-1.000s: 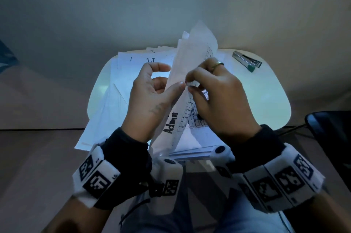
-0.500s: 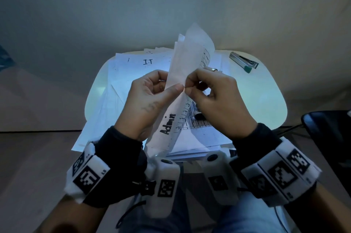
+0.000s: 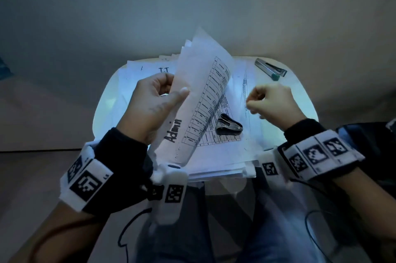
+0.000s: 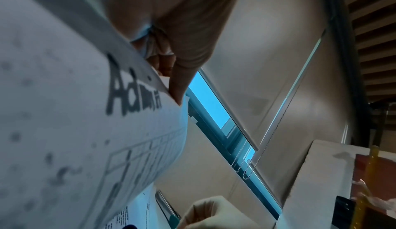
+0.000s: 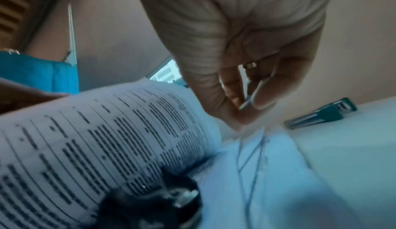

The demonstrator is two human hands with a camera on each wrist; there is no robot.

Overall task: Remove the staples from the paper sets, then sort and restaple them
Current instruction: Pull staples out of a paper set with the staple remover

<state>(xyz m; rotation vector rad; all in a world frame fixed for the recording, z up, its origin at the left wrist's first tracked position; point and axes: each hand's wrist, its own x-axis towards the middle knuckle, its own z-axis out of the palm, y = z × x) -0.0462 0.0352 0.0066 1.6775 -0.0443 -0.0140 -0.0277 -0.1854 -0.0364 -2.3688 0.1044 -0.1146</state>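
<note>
My left hand (image 3: 173, 89) holds up a curled paper set marked "Admin" (image 3: 199, 100), thumb on its front and fingers behind; the left wrist view shows the thumb (image 4: 177, 87) pressed on the sheet (image 4: 64, 114). My right hand (image 3: 251, 102) is off the set, over the papers to the right, pinching a small metal staple (image 5: 246, 103) between thumb and fingertip. A black staple remover (image 3: 228, 127) lies on the printed sheets between my hands, also low in the right wrist view (image 5: 154, 204).
A silver stapler with a green end (image 3: 270, 69) lies at the far right of the small white table (image 3: 300, 100). Loose sheets, one marked "I.T" (image 3: 150, 67), and a paper stack (image 3: 225, 155) cover most of the top. A dark chair stands at the right.
My right hand has let go of the Admin set's corner and pulled away to the right with the staple. The staple remover now shows. The left hand still holds the set.
</note>
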